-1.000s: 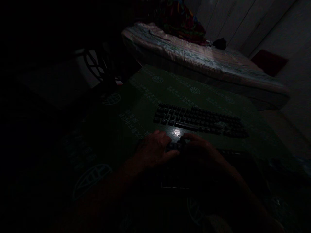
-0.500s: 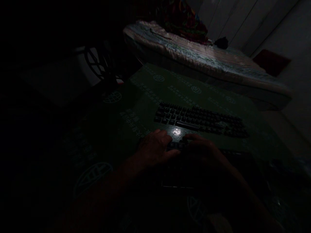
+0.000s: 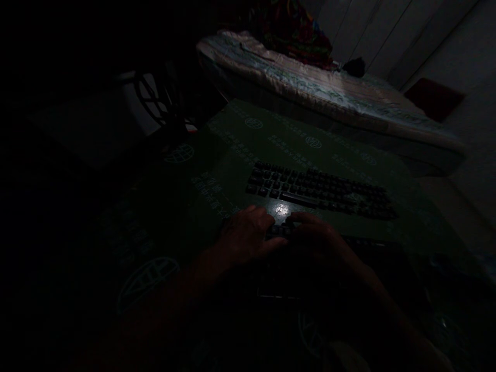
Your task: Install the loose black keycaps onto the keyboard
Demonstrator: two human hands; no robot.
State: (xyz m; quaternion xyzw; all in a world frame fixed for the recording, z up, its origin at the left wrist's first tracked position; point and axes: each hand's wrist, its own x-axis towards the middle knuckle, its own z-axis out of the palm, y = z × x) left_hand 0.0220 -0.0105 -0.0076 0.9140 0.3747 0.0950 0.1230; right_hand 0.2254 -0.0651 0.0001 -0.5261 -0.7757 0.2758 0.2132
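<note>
The scene is very dark. My left hand [image 3: 248, 232] lies over the left end of a black keyboard [image 3: 372, 248], fingers curled at its far edge and thumb stretched along it. My right hand [image 3: 313, 232] reaches in from the right, its bent fingertips close to the left thumb, over a few keys [image 3: 277, 231] that show between the hands. Whatever the right fingers pinch is lost in shadow. Beyond the keyboard, loose black keycaps [image 3: 298, 199] lie in rows in a keyboard layout, with a gap toward the right.
A green board [image 3: 220, 165] with white globe marks and lettering bears everything. Behind it stands a bed or mattress [image 3: 310, 82] with a patterned cover and a red cloth [image 3: 290, 36]. A dark spoked wheel [image 3: 149, 101] is at the left. Light glares near my fingertips.
My right hand has shifted slightly left, toward the left thumb. The left hand, the keyboard and the laid-out keycaps look unchanged.
</note>
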